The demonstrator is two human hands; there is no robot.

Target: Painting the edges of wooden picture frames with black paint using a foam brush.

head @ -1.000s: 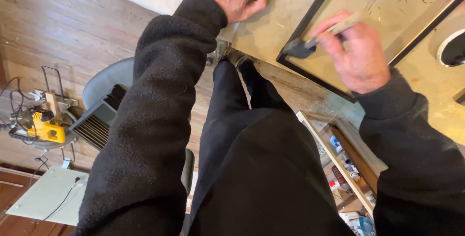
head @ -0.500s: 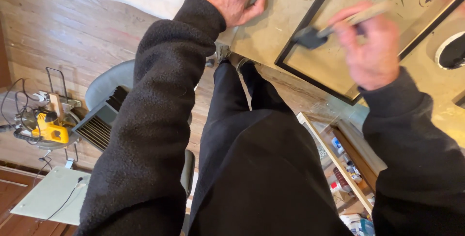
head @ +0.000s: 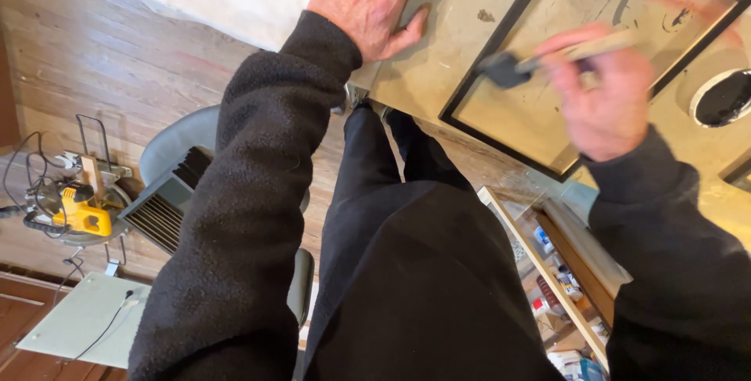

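Observation:
My right hand (head: 606,95) grips a foam brush (head: 508,68) by its pale wooden handle, the dark grey head pointing left just above the black frame (head: 501,146). The hand and brush are blurred by motion. The black frame is thin and rectangular and lies on a beige, paint-stained work surface (head: 446,60). My left hand (head: 371,1) rests flat, fingers spread, on that surface to the left of the frame. Black sleeves and black trousers fill the lower middle of the view.
A round container of black paint (head: 724,95) sits at the right edge of the surface. Under the table stands a wooden shelf with small bottles (head: 555,279). On the wooden floor at left are a yellow power saw (head: 74,209), a grey chair (head: 176,150) and a pale board (head: 78,318).
My right hand has carried the brush up and to the right, from the frame's left edge to over its inner panel. The left hand stays pressed flat on the surface.

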